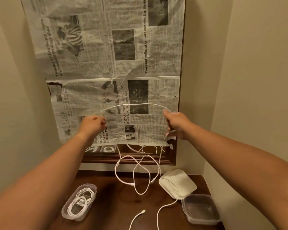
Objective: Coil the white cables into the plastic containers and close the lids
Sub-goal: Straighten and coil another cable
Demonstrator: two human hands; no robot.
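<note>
White cable point(135, 105): arched between left hand point(94, 124) and right hand point(176, 125), both pinching it; slack dangles to wooden table point(116, 198). Newspaper point(98, 47) behind: "Tears and smiles at tribute concert".

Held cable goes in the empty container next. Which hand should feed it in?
Right, probably. The right hand grips the white cable above the right side of the table, where the empty container sits. The left hand is over the side with the filled container, which already holds a coil.
</note>
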